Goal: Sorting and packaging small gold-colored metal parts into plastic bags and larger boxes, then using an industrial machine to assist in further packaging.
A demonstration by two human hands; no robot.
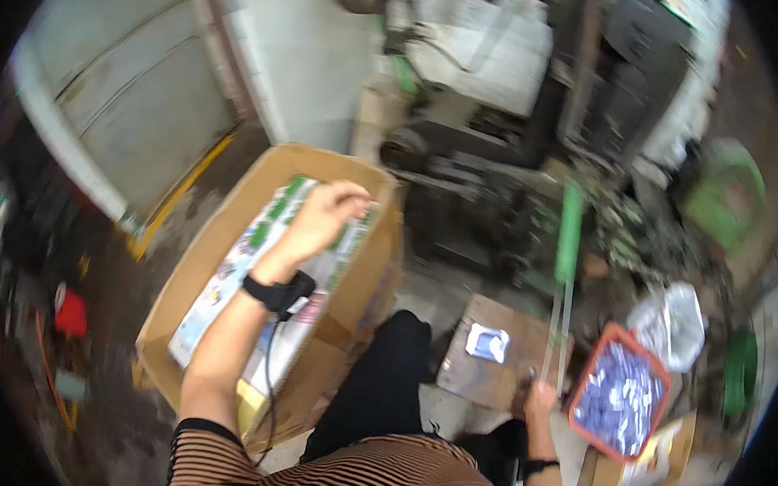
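My left hand (330,213) is over a tall cardboard box (163,323), above printed white, green and pink flat packs (243,274) inside it. Its fingers are loosely bent and apart, with nothing visible in them; blur softens their outline. Low on the right, my right hand (540,400) closes at the bottom end of two thin pale rods (559,329), which run up to a long green sleeve (569,232). Beside that hand, a small blue-and-white packet (488,343) lies on a brown square board (461,372).
To the right stands a red-orange plastic basket (580,406) full of shiny blue-purple packets, with a clear plastic bag (679,328) behind it. A dark, greasy machine (473,177) fills the area ahead. A smaller carton (604,483) is at lower right; a metal door (147,112) is at far left.
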